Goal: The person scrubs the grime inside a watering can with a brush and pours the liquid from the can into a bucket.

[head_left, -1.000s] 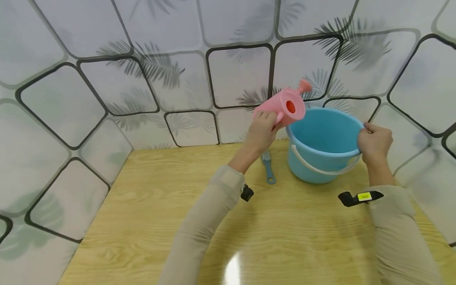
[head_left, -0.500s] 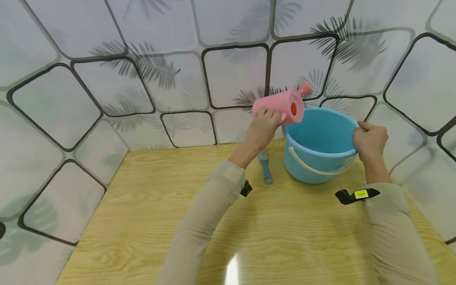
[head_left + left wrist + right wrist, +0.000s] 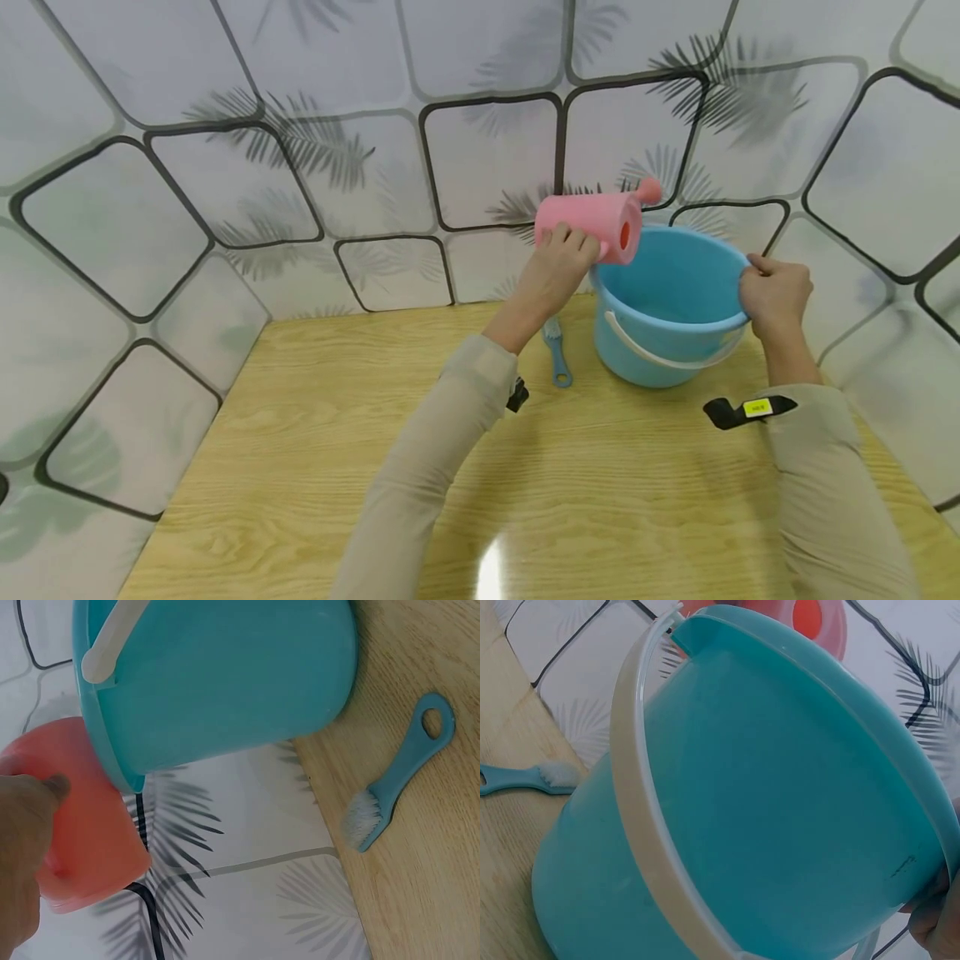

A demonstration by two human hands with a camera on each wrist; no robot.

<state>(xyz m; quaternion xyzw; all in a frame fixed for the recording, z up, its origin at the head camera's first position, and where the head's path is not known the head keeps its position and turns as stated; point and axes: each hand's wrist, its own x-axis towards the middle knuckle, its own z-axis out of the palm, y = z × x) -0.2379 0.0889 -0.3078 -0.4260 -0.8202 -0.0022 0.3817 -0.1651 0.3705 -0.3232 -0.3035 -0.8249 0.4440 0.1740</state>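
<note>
My left hand (image 3: 557, 268) grips the handle of a pink watering can (image 3: 588, 218), which lies tipped on its side in the air. Its red opening and round spout head point right, at the left rim of a blue bucket (image 3: 660, 342). In the left wrist view the can (image 3: 90, 817) overlaps the bucket's rim; whether they touch I cannot tell. With fingers curled over the right rim, my right hand (image 3: 776, 296) holds the bucket. The white bucket handle (image 3: 641, 802) hangs down along the front. No water shows at the can's mouth.
A blue brush (image 3: 557, 354) with white bristles lies on the wooden table (image 3: 337, 433), just left of the bucket. A patterned wall (image 3: 390, 192) rises behind, and side walls close in at left and right.
The watering can has turned from slanting up rightward to nearly level, its mouth swinging further right. The right hand keeps its grip on the rim. The whole view has shifted slightly.
</note>
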